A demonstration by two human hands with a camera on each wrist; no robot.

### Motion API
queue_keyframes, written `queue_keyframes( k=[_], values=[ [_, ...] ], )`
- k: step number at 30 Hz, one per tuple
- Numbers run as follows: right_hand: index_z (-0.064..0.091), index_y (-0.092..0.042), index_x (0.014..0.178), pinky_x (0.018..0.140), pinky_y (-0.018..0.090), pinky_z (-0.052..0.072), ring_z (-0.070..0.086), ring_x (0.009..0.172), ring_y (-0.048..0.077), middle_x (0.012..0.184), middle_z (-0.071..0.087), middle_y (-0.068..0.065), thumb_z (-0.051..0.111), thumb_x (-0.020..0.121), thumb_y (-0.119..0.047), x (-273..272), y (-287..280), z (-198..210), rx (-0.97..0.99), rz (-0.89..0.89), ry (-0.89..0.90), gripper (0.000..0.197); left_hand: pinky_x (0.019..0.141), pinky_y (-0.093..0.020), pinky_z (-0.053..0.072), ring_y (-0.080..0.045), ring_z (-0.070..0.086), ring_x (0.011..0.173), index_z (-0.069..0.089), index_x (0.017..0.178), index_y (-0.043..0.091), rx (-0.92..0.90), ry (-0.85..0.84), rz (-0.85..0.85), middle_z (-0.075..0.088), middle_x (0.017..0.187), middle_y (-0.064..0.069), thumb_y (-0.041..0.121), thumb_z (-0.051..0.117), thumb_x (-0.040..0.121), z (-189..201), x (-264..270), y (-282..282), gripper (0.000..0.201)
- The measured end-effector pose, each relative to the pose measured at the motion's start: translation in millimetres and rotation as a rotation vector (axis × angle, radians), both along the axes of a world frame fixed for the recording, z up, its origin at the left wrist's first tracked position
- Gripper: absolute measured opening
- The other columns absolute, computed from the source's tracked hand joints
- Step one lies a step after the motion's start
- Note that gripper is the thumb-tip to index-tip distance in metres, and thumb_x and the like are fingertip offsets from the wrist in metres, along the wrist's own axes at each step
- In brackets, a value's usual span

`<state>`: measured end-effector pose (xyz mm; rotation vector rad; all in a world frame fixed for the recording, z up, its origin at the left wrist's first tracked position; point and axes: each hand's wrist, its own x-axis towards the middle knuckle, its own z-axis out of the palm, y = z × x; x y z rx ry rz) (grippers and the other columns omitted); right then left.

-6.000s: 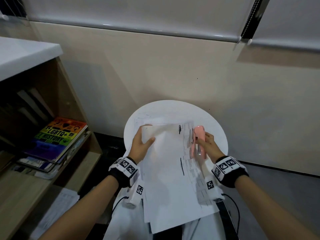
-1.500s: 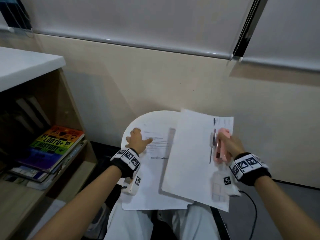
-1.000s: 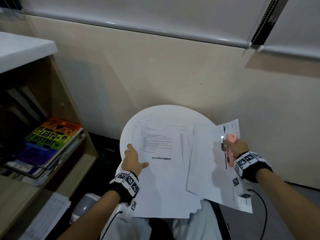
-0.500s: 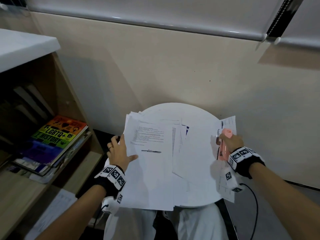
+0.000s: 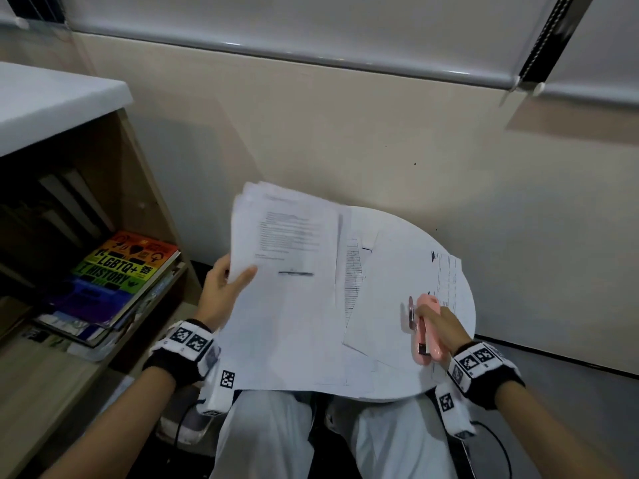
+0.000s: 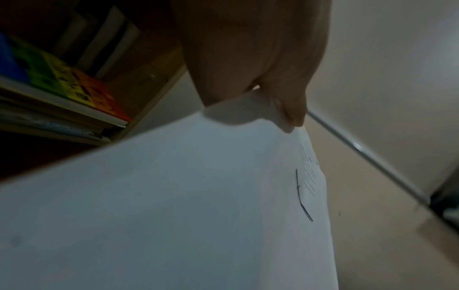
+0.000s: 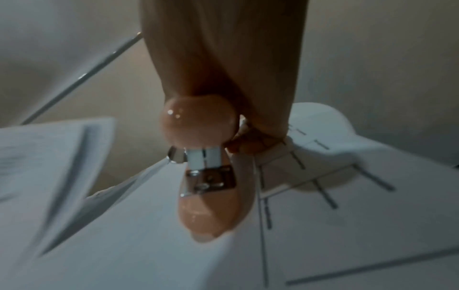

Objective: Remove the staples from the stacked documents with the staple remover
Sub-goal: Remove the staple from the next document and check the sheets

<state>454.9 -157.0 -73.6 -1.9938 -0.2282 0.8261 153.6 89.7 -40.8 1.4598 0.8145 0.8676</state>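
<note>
A thick stack of white printed documents is tilted up off the round white table; my left hand grips its left edge, thumb on top of the front page. In the left wrist view the thumb pinches the stack's edge. Loose sheets with printed tables lie flat on the right half of the table. My right hand holds a pink staple remover just above those sheets. In the right wrist view the pink tool shows its metal plate, with a sheet under it.
A wooden shelf unit with a white top stands at the left; a rainbow-covered book lies on a pile inside it. A beige wall runs close behind the table. My white-trousered legs are under the table's near edge.
My left hand has lifted the stack's left side off the table and tilted it up. My right hand with the pink tool has moved lower, toward the near right of the table.
</note>
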Motion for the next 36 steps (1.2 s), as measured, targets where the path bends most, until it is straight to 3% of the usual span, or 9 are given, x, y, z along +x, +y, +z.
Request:
queue_keyframes(
  k=[5,9,12,16,20,23,26,30,36],
  values=[
    [0.057,-0.005,0.107,0.072,0.038,0.049,0.060,0.082,0.032,0.094,0.063,0.018,0.060,0.083,-0.031,1,-5,0,0.003,-0.051,0.038,0.035,0.069,-0.019,0.057,-0.001,0.068,0.082,0.045,0.100,0.019,0.052,-0.191,0.033,0.070,0.095,0.006,-0.006,0.052,0.091,57,-13,-6,0.028],
    [0.062,-0.002,0.094,0.066,0.031,0.045,0.058,0.072,0.028,0.079,0.063,0.014,0.057,0.088,-0.026,-3,-4,8,0.002,-0.063,0.022,0.026,0.068,-0.026,0.059,-0.010,0.071,0.076,0.026,0.118,0.030,-0.086,-0.171,-0.069,0.075,0.090,0.002,-0.010,0.053,0.088,52,-6,-21,0.057],
    [0.064,-0.003,0.090,0.072,0.033,0.047,0.061,0.076,0.030,0.082,0.065,0.016,0.056,0.087,-0.028,-6,-5,13,-0.001,-0.077,0.028,0.026,0.084,-0.034,0.057,-0.008,0.067,0.100,0.028,0.129,0.035,-0.076,-0.009,-0.203,0.065,0.119,-0.002,-0.007,0.060,0.086,19,2,-46,0.069],
    [0.062,-0.004,0.082,0.064,0.030,0.047,0.058,0.067,0.027,0.073,0.062,0.012,0.058,0.087,-0.022,-7,-6,22,0.034,-0.090,0.055,0.019,0.113,-0.037,0.033,-0.004,0.048,0.119,0.053,0.123,0.022,0.127,0.386,-0.232,0.053,0.127,0.006,0.004,0.062,0.088,-24,13,-89,0.040],
    [0.061,-0.014,0.092,0.060,0.031,0.049,0.058,0.064,0.027,0.076,0.063,0.010,0.059,0.085,-0.020,-8,1,33,0.206,-0.214,-0.057,0.010,0.109,-0.020,0.020,-0.018,0.027,0.139,0.036,0.143,0.018,0.015,0.568,-0.336,0.029,0.148,-0.005,0.015,0.059,0.092,-32,16,-112,0.056],
    [0.056,-0.021,0.095,0.044,0.022,0.039,0.049,0.050,0.020,0.075,0.060,0.008,0.061,0.084,-0.025,-21,17,49,0.339,-0.202,-0.193,0.012,0.114,-0.026,0.018,-0.020,0.010,0.146,0.020,0.150,0.018,-0.055,0.643,-0.428,0.004,0.156,-0.006,0.026,0.060,0.092,-22,17,-115,0.071],
    [0.050,-0.019,0.106,0.036,0.017,0.036,0.050,0.050,0.016,0.083,0.061,0.008,0.057,0.092,-0.025,-51,38,62,0.259,0.082,-0.230,0.017,0.118,-0.037,0.019,-0.029,0.009,0.144,0.013,0.150,0.018,-0.055,0.766,-0.502,0.004,0.150,-0.005,0.035,0.060,0.090,-18,16,-111,0.079],
    [0.039,-0.009,0.117,0.047,0.025,0.050,0.062,0.063,0.017,0.106,0.060,0.014,0.056,0.091,-0.014,-92,66,57,0.066,0.438,-0.074,0.031,0.115,-0.049,0.018,-0.037,-0.002,0.141,0.000,0.151,0.030,0.310,1.195,-0.460,-0.014,0.152,-0.011,0.044,0.058,0.087,-11,16,-108,0.088],
    [0.044,-0.003,0.128,0.091,0.035,0.043,0.054,0.114,0.032,0.129,0.050,0.017,0.050,0.094,-0.040,-119,108,19,-0.359,0.603,-0.498,0.051,0.118,-0.038,0.016,-0.020,0.007,0.147,0.019,0.148,0.008,0.665,0.998,-0.496,0.011,0.159,-0.004,0.035,0.065,0.086,-12,56,-77,0.082]
  ],
)
